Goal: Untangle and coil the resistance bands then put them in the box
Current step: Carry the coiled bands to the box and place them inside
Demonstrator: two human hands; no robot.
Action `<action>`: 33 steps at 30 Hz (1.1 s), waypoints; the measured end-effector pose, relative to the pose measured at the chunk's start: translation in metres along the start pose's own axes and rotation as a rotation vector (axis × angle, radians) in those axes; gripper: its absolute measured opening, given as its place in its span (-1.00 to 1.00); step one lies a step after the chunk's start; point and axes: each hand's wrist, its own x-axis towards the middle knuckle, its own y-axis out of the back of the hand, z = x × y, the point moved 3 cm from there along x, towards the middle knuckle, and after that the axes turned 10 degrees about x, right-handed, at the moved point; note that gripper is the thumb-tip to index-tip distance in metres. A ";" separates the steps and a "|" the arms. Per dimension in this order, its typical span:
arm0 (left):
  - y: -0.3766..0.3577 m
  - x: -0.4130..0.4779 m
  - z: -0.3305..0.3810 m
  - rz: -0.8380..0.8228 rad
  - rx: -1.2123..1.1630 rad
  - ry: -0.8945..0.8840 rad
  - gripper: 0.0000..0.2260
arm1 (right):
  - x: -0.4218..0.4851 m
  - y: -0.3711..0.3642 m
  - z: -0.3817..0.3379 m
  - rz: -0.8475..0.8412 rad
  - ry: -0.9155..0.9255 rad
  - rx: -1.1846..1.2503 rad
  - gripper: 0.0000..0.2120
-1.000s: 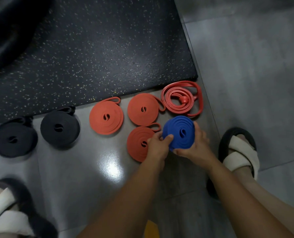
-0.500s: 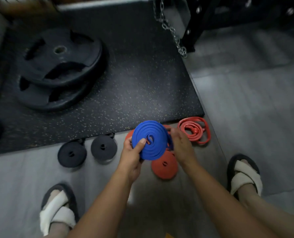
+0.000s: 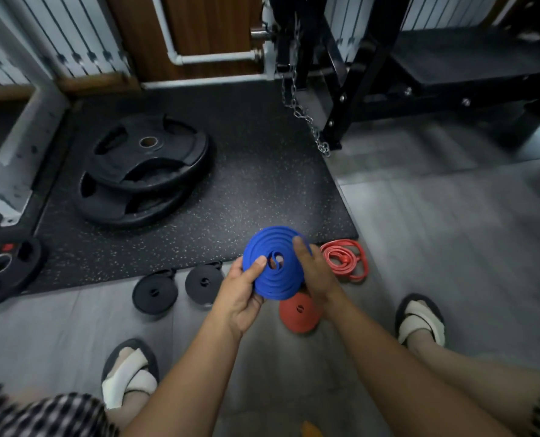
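Observation:
A coiled blue band is held up above the floor between both hands. My left hand grips its left edge with the thumb across the coil's face. My right hand holds its right side, fingers curled round the rim. On the grey floor below lie two black coils, an orange coil partly hidden by the blue band, and a loosely wound red band. No box is in view.
Black weight plates are stacked on the speckled rubber mat, with another plate at the far left. A rack with a hanging chain stands behind. My sandalled feet flank the coils.
Both hands have lifted the blue coil off the floor and raised it. My view has tilted up and back, showing the plates and the rack.

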 end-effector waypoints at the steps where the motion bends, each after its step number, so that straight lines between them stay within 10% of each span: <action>1: -0.006 0.000 0.005 -0.014 0.020 -0.005 -0.64 | -0.002 0.005 -0.004 0.016 -0.031 -0.010 -0.46; 5: -0.036 -0.002 0.013 -0.057 0.061 0.034 -0.71 | -0.010 0.027 -0.027 0.019 -0.027 -0.016 -0.90; 15: -0.062 -0.030 -0.037 0.067 0.026 0.195 -0.66 | -0.061 0.062 0.011 0.254 -0.007 0.222 -0.59; 22: -0.018 -0.039 -0.082 0.204 0.150 0.299 -0.69 | -0.084 0.064 0.074 0.292 -0.245 0.302 -0.89; 33: 0.004 -0.031 -0.064 0.370 0.056 0.278 -0.66 | -0.057 0.035 0.082 0.308 -0.177 0.034 -0.64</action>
